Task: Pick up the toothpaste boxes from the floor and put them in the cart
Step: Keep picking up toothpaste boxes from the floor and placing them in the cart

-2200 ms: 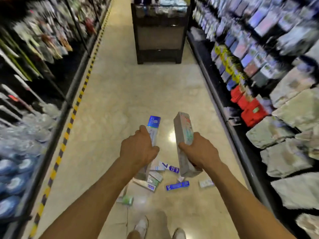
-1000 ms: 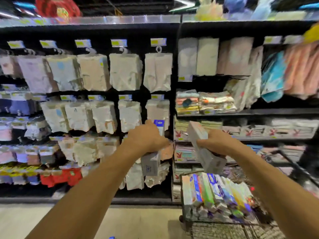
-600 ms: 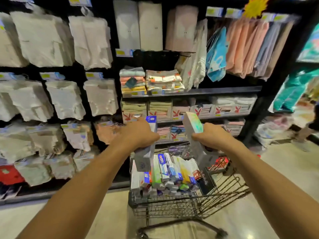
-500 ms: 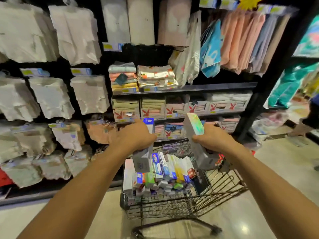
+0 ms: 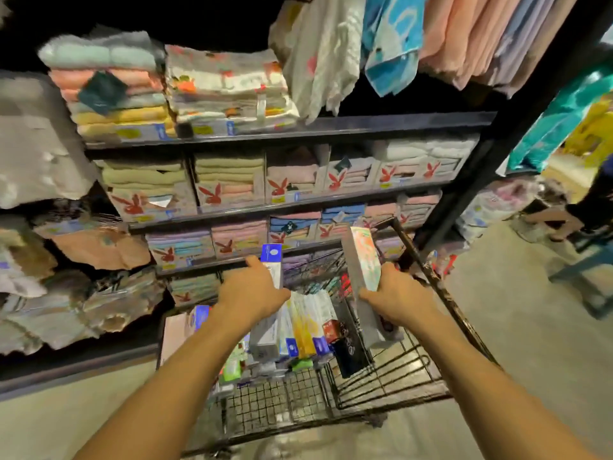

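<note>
A blue-topped toothpaste box (image 5: 271, 260) is held upright in the grip of the left hand (image 5: 252, 297), fingers curled round its middle, and a grey toothpaste box (image 5: 363, 260) is clasped the same way by the right hand (image 5: 401, 297). Over the last half second both have been lowered towards the cart (image 5: 414, 254), so their lower ends now dip into the basket, the left one against the row of packed boxes (image 5: 308, 320), the right one over the barer right side. The carry is judged nearly done, with only the release left.

Pastel towels (image 5: 109, 91), black cart (image 5: 391, 399), blue-topped box (image 5: 271, 257), grey pastel-faced box (image 5: 360, 260)
</note>
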Demonstrator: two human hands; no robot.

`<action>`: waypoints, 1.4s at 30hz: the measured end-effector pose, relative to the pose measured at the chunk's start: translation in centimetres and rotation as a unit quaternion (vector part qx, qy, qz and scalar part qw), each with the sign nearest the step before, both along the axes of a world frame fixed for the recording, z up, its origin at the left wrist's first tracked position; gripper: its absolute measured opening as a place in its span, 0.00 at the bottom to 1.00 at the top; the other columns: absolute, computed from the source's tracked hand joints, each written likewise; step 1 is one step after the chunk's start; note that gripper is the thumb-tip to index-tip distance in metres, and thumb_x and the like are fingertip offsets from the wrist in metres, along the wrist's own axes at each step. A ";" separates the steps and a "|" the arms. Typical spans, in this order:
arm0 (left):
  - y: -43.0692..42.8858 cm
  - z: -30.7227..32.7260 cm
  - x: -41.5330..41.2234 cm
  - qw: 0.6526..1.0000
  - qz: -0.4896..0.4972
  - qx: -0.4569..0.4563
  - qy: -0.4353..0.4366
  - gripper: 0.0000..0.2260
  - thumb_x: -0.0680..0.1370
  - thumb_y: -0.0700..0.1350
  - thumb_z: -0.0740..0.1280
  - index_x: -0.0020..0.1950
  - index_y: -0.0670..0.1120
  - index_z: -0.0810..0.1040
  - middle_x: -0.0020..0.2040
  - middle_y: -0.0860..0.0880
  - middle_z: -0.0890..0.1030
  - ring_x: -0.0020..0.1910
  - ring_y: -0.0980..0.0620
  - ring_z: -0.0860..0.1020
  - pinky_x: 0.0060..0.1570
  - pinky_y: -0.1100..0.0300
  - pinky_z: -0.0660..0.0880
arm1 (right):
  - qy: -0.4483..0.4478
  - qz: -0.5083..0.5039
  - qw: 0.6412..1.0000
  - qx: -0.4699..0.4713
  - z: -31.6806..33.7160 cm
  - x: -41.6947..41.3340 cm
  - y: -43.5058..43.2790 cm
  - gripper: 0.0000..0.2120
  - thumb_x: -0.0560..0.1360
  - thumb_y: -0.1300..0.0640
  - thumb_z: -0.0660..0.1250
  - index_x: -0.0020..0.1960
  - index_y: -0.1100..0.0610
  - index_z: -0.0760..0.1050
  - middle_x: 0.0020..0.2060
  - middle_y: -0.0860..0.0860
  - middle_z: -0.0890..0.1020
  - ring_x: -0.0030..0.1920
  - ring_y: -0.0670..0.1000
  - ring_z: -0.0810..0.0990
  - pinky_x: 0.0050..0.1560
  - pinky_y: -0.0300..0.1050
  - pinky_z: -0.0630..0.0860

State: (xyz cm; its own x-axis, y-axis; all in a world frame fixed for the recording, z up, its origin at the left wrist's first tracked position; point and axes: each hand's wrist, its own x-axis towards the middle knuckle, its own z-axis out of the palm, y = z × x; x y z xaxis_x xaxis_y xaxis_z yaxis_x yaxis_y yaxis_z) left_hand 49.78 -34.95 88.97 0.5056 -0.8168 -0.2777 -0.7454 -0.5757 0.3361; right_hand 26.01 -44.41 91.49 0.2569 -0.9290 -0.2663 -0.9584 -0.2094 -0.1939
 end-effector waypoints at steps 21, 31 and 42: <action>-15.6 -34.7 -4.0 0.983 0.160 0.028 0.080 0.35 0.69 0.58 0.75 0.65 0.43 0.62 0.53 0.43 0.79 0.47 0.38 0.82 0.41 0.49 0.79 | 0.039 -0.012 0.997 0.064 -37.9 4.1 -15.6 0.17 0.77 0.47 0.64 0.62 0.53 0.69 0.56 0.52 0.81 0.55 0.58 0.83 0.51 0.51 0.77; -16.0 -35.6 -5.9 0.996 0.075 0.023 -0.031 0.47 0.74 0.70 0.61 0.78 0.36 0.55 0.55 0.42 0.80 0.44 0.47 0.83 0.34 0.61 0.74 | 0.076 0.050 0.995 0.040 -37.8 3.5 -14.4 0.24 0.79 0.53 0.65 0.70 0.56 0.60 0.64 0.54 0.70 0.58 0.55 0.78 0.48 0.51 0.79; -16.6 -20.7 -3.7 0.991 0.081 0.085 -0.061 0.18 0.79 0.53 0.64 0.64 0.46 0.68 0.60 0.44 0.76 0.58 0.42 0.78 0.49 0.49 0.75 | 0.088 0.165 0.981 -0.055 -21.5 4.0 -20.7 0.20 0.80 0.51 0.61 0.70 0.55 0.67 0.63 0.55 0.76 0.64 0.57 0.75 0.51 0.51 0.77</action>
State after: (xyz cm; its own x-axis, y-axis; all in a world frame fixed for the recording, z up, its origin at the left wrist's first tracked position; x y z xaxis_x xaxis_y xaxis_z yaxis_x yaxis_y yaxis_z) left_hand 46.07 -51.52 68.23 0.6644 -0.6685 -0.3343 -0.6675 -0.7319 0.1369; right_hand 30.02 -65.10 70.01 0.5071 -0.8288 -0.2366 -0.8518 -0.5238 0.0090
